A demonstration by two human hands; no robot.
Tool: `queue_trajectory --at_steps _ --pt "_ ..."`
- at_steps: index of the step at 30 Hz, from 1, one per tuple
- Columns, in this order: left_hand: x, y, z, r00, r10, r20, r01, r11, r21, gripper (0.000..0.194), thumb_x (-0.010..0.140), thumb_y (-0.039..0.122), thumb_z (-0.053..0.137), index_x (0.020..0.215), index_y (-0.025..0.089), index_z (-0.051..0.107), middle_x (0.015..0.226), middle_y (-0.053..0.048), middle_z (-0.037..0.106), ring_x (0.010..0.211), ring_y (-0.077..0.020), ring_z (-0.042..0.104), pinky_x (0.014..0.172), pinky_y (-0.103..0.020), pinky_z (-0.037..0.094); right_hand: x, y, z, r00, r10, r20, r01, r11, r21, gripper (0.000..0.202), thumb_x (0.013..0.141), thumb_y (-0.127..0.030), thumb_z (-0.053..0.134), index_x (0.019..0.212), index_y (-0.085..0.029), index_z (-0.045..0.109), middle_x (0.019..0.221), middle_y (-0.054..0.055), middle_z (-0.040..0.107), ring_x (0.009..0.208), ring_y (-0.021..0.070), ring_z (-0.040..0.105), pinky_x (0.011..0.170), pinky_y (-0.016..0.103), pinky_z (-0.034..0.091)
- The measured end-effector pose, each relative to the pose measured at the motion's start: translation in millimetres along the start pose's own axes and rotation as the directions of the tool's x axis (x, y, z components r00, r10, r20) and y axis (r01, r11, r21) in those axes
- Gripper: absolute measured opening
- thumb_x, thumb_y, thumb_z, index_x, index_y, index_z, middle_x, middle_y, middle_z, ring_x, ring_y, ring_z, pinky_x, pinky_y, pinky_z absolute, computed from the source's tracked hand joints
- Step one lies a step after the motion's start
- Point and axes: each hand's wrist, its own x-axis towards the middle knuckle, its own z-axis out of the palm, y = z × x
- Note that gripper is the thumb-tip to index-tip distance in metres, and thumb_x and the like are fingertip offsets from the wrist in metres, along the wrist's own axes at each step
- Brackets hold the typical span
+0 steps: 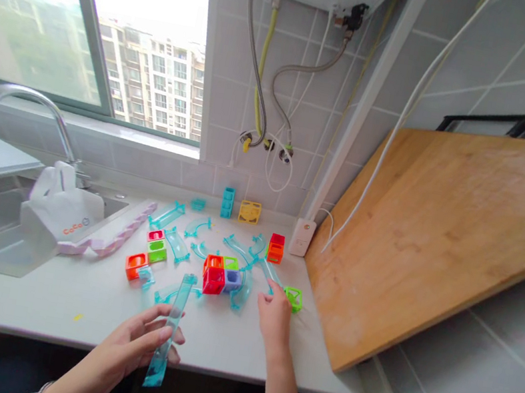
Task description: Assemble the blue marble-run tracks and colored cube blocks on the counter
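Left hand (127, 345) grips a clear blue strip (180, 304) as the right hand (277, 321) reaches a second blue piece (270, 270).

The strip is clamped between the left thumb and fingers, tilted, its upper end rising beyond them and its lower end below, over the front edge of the worktop (43, 314); a loose grip could let it slip off that edge. The right fingertips are close together at the second piece's near end; whether they pinch it, one cannot tell. Just beside them stands a green cube (294, 299), which a sideways sweep might knock. Beyond and between both hands' fingers sits a multicolored block cluster (214, 278), close enough to the strip's upper end that a careless swing could bump it.
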Motion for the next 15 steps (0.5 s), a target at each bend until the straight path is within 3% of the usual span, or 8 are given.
queue_trajectory --at_steps 9,15 --pt "-1 -5 17.7 0.997 -0.031 0.071 0.031 1.000 0.001 0.044 0.086 0.045 0.074 0.119 0.020 0.059 0.099 -0.009 0.072 0.084 -0.0236 0.070 0.079 -0.036 0.052 0 5 -1 0.998 -0.054 0.029 0.054 0.999 -0.003 0.035 0.088 -0.025 0.058 0.118 -0.017 0.072 0.102 0.010 0.078 0.063 0.0177 0.067 0.071 0.032 0.055" --pt "8 -9 36.2 0.979 -0.049 0.197 0.059 0.997 -0.046 0.038 0.089 0.041 0.071 0.119 0.020 0.058 0.105 -0.010 0.072 0.089 -0.0241 0.070 0.086 -0.040 0.051 6 10 -9 0.996 -0.058 -0.070 0.053 0.996 -0.071 0.036 0.093 -0.031 0.052 0.118 -0.012 0.071 0.097 0.012 0.073 0.083 0.0231 0.066 0.081 0.036 0.053"
